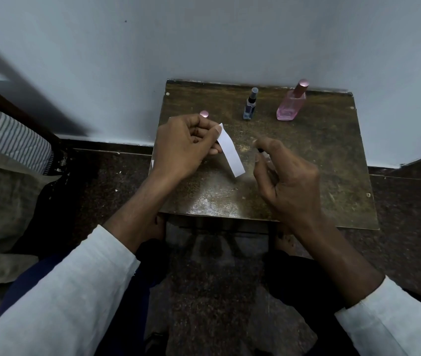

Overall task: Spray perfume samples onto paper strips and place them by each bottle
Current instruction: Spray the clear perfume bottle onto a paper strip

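My left hand (186,145) pinches the top end of a white paper strip (231,151), which hangs down and to the right over the small brown table (332,155). My right hand (285,173) is curled round a small clear bottle with a black nozzle (260,150), mostly hidden by my fingers; the nozzle is close to the strip. A slim blue bottle (248,105) and a pink bottle with a rose cap (291,102) stand upright at the back of the table. A pink round cap (204,114) shows just behind my left hand.
The table stands against a pale wall (204,42). A striped cushion on a covered seat (11,140) is at the left. Another white paper edge (152,163) peeks out under my left wrist. Dark speckled floor (217,291) lies below.
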### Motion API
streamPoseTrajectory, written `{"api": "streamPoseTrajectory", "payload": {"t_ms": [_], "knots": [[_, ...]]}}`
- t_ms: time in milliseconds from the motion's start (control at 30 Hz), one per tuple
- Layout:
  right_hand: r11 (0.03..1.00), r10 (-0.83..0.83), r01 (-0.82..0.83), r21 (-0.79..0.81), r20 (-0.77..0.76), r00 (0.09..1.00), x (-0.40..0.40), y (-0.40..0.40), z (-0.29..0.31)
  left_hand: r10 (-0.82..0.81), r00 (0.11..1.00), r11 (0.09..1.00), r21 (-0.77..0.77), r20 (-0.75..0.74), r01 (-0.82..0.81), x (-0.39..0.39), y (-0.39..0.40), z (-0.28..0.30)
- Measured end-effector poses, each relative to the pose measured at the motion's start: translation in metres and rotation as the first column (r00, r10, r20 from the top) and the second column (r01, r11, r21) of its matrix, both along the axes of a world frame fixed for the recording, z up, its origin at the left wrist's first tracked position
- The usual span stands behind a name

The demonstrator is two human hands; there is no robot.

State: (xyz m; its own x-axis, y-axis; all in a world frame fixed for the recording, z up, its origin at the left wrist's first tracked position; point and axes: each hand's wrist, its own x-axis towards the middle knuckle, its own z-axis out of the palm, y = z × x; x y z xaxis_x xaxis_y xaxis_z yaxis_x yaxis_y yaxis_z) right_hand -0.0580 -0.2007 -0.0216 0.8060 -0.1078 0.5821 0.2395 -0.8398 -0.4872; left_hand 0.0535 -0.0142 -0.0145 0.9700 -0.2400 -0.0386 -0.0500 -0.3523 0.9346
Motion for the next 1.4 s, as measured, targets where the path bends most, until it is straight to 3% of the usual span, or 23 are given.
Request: {"api": "streamPoseTrajectory", "payload": {"t_ms": [700,1067,1167,1400], "knots": [[0.999,0.016,-0.015,-0.029,0.042,0.999,-0.008,-0.012,-0.006,0.074,0.991,0.991,-0.104,-0.108,-0.085,0.003,0.000,0.005],[1.000,-0.018,0.018,0.007,0.027,0.999,-0.009,-0.014,-0.003,0.048,0.995,0.996,-0.074,-0.087,-0.055,0.002,-0.002,0.006],[0.998,-0.013,0.013,0.063,-0.002,1.000,-0.006,-0.015,0.000,0.042,0.996,0.997,-0.062,-0.076,-0.047,0.002,-0.001,0.005],[0.922,-0.018,0.097,0.376,-0.207,0.978,0.001,-0.015,0.008,-0.017,0.999,1.000,-0.007,-0.031,0.017,0.005,0.007,0.005]]}}
